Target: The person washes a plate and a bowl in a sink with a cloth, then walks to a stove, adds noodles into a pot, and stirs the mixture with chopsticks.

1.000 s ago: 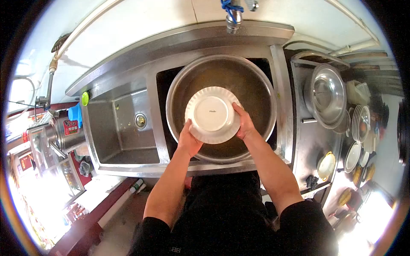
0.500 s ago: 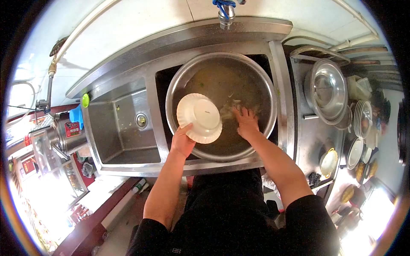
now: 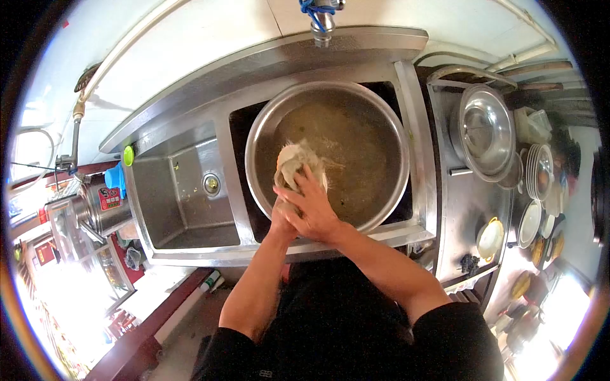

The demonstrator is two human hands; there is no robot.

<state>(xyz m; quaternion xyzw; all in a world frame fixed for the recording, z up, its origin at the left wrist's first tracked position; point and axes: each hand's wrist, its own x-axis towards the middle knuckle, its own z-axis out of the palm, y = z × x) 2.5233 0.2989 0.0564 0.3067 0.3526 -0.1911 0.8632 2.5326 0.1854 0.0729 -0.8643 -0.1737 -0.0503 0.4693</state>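
Note:
Over a large steel basin [image 3: 397, 184] of murky water, my left hand [image 3: 281, 222] grips a cream plate [image 3: 324, 180] near its lower edge. Most of that plate is covered. A pale, wet, frayed cloth [image 3: 297, 157] lies against it, pressed there by my right hand [image 3: 312, 213]. My right hand crosses in front of my left one, so some left fingers are hidden.
To the left is a steel sink compartment [image 3: 162, 190] with a drain [image 3: 211, 184]. A faucet [image 3: 322, 35] tied with blue hangs above the basin. On the right stand steel bowls [image 3: 486, 130], stacked plates [image 3: 540, 171] and a yellow-handled strainer [image 3: 490, 239].
My right hand has come out of the water, bringing the cloth left onto the plate. The plate, seen from its underside before, is now turned and mostly covered.

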